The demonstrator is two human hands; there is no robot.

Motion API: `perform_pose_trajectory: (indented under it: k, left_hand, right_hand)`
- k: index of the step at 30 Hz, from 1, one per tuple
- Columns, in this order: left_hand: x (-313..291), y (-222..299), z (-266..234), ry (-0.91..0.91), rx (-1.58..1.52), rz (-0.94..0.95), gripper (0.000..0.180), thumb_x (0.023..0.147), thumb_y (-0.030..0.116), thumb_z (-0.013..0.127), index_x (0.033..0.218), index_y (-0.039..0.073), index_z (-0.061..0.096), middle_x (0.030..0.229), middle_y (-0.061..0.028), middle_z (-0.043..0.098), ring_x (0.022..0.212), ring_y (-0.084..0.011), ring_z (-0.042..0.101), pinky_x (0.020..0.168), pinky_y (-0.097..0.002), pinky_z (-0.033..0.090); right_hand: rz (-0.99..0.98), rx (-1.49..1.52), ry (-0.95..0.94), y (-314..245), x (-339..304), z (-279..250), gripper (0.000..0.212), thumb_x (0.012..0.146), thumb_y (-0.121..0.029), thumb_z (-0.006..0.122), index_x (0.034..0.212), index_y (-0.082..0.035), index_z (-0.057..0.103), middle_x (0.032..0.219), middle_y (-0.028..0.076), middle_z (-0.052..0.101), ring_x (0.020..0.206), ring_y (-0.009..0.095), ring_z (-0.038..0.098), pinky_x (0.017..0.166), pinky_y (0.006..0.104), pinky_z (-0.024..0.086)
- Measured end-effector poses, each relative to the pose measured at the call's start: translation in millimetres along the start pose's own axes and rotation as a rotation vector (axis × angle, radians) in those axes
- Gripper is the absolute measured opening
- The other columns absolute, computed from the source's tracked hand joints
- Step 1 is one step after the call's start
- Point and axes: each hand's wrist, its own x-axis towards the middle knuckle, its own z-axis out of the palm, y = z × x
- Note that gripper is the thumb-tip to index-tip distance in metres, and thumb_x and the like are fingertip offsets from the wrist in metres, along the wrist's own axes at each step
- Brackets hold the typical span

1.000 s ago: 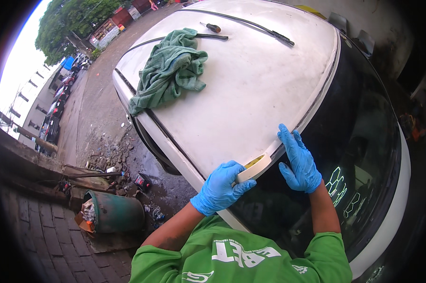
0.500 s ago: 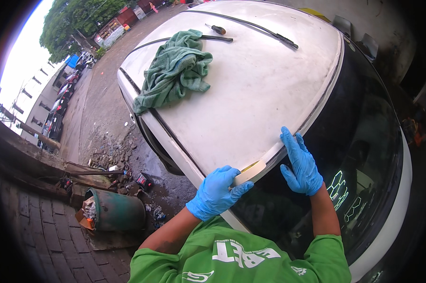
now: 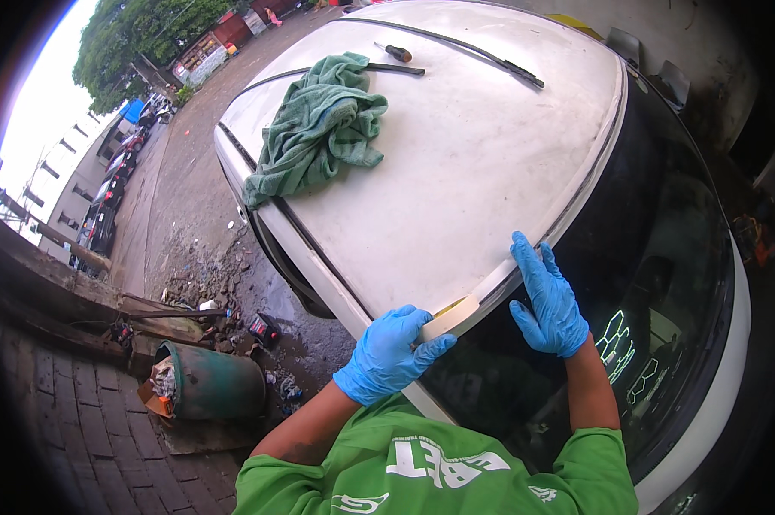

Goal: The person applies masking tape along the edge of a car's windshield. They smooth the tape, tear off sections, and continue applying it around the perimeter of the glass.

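Note:
Both my hands wear blue gloves at the front edge of a white car roof [image 3: 456,189]. My left hand [image 3: 392,356] is closed on a roll of masking tape [image 3: 453,319], thumb below and fingers above it. From the roll a pale strip [image 3: 497,279] follows the roof edge above the dark glass [image 3: 653,257] toward my right hand. My right hand [image 3: 552,305] lies with its fingers stretched out, fingertips touching that edge and thumb apart over the glass. Its palm is hidden from view.
A crumpled green towel [image 3: 319,129] lies on the roof's left side. Beyond it are a screwdriver [image 3: 398,54] and two long black trim strips, one on the right [image 3: 490,60]. On the ground at left, a green bin [image 3: 220,384] lies tipped over near rubble [image 3: 203,287].
My left hand has shifted slightly left with the tape roll, away from my right hand. The right hand has stayed nearly in place.

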Motion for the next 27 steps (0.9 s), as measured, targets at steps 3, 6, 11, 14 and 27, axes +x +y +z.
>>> perform_pose_trajectory:
  k: [3,6,11,14,27]
  left_hand:
    - [-2,3,-3,0.078,-0.08,0.059,0.042,0.093,0.039,0.075,0.106,0.0,0.066,0.09,-0.0179,0.064,0.081,-0.0354,0.065,0.073,-0.0426,0.053]
    - [-8,-7,-3,0.028,-0.148,0.044,0.036,0.091,0.029,0.078,0.11,0.001,0.065,0.101,-0.0191,0.067,0.092,-0.0355,0.067,0.081,-0.0406,0.054]
    - [-12,-17,11,0.05,-0.382,0.055,0.031,0.087,0.018,0.082,0.108,0.003,0.066,0.116,-0.0166,0.07,0.105,-0.0321,0.068,0.093,-0.0395,0.053]
    - [-13,-22,16,0.02,-0.411,0.025,0.028,0.086,0.018,0.083,0.104,0.003,0.067,0.117,-0.0146,0.07,0.105,-0.0304,0.067,0.094,-0.0393,0.052]
    - [-8,-25,5,0.028,-0.202,0.119,0.031,0.087,0.029,0.082,0.093,0.005,0.064,0.082,-0.0123,0.058,0.077,-0.0316,0.054,0.074,-0.0407,0.046]
  right_hand:
    - [-0.002,0.002,0.0,0,0,0,0.083,0.087,-0.018,0.062,0.16,0.004,0.027,0.164,0.028,0.03,0.15,0.04,0.036,0.127,0.0506,0.018]
    - [-0.003,-0.006,0.0,0,0,1,0.084,0.087,-0.018,0.062,0.16,0.004,0.027,0.164,0.028,0.03,0.151,0.04,0.036,0.127,0.0507,0.017]
    - [-0.018,-0.028,0.011,-1,2,2,0.087,0.082,-0.014,0.062,0.158,0.009,0.025,0.16,0.029,0.036,0.147,0.043,0.04,0.127,0.0517,0.017]
    - [-0.008,-0.031,0.005,-1,2,2,0.087,0.082,-0.014,0.062,0.158,0.009,0.026,0.16,0.029,0.037,0.148,0.043,0.039,0.127,0.0513,0.017]
    - [0.003,-0.011,0.005,-2,2,0,0.084,0.084,-0.015,0.062,0.158,0.007,0.028,0.162,0.029,0.034,0.15,0.041,0.036,0.127,0.0499,0.016]
